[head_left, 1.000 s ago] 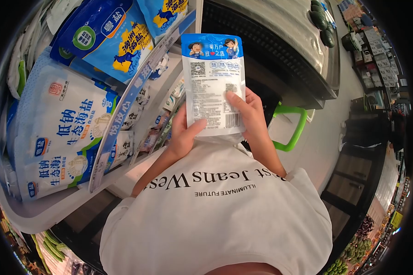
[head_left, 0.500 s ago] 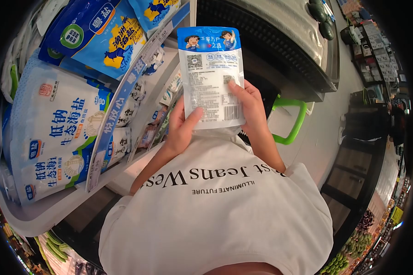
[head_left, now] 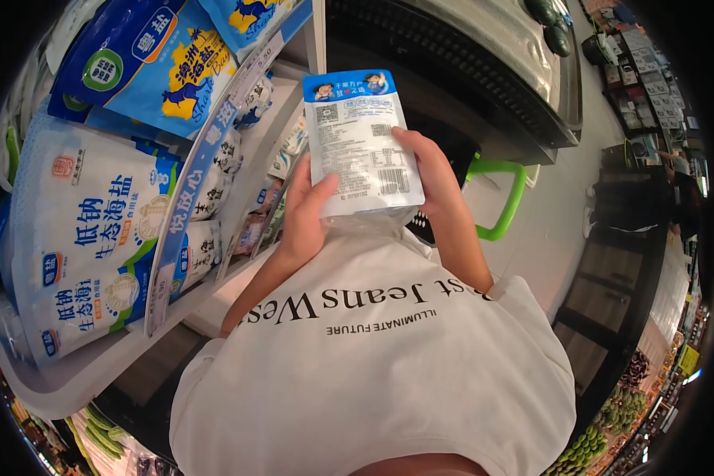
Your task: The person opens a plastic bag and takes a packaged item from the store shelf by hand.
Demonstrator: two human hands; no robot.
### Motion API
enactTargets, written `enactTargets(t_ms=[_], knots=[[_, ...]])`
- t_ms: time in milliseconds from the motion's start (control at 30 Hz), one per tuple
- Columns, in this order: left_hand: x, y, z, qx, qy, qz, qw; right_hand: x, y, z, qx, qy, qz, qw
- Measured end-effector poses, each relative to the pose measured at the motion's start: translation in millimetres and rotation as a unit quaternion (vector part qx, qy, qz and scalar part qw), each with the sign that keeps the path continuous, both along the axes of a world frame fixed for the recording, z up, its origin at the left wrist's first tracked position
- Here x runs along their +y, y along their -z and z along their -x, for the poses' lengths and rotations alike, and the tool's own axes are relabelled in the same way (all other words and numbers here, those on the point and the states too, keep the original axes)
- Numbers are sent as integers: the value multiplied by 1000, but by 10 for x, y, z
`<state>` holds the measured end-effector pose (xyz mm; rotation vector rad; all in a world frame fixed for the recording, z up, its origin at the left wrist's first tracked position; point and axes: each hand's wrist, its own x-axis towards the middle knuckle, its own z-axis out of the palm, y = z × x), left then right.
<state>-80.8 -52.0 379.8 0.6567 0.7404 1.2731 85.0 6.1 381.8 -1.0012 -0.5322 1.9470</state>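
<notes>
A white bag of salt [head_left: 357, 151] with a blue top edge is held between both hands in front of my chest. Its printed back, with a QR code and a barcode, faces me. My left hand [head_left: 305, 206] grips the lower left side, thumb on the front and fingers hidden behind. On the right edge, higher up, my right hand [head_left: 430, 170] holds it with the thumb near a small square code. Crinkled clear plastic [head_left: 369, 222] shows just beneath the bag, against my white shirt.
At left, a store shelf [head_left: 71, 389] holds several salt bags [head_left: 95, 230], with a blue label strip [head_left: 194, 190] along its edge. A green handle [head_left: 516, 202] is to the right, beside a dark display case [head_left: 444, 87]. Another person's dark clothing [head_left: 631, 202] appears at far right.
The bag has come slightly lower and its top has tipped away from me. Both hands keep their hold on it. The shelf has shifted a little left in view.
</notes>
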Motion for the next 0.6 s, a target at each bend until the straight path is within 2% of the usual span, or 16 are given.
enactTargets(t_ms=[67, 167, 267, 367, 500, 600], knots=[[15, -5, -2, -3, -13, 27, 1000, 32, 74, 10, -33, -17, 25, 999], [75, 98, 4, -37, -50, 88, 994, 46, 274, 33, 27, -32, 62, 997], [89, 310, 113, -60, -57, 148, 986, 14, 339, 57, 35, -40, 95, 994], [131, 151, 3, -51, -92, 197, 975, 0, 371, 33, 30, -60, 94, 993], [150, 257, 19, -65, -58, 200, 976, 21, 559, 4, 96, -84, 112, 986], [156, 275, 16, -66, -53, 201, 976, 9, 498, 14, 78, -62, 123, 987]])
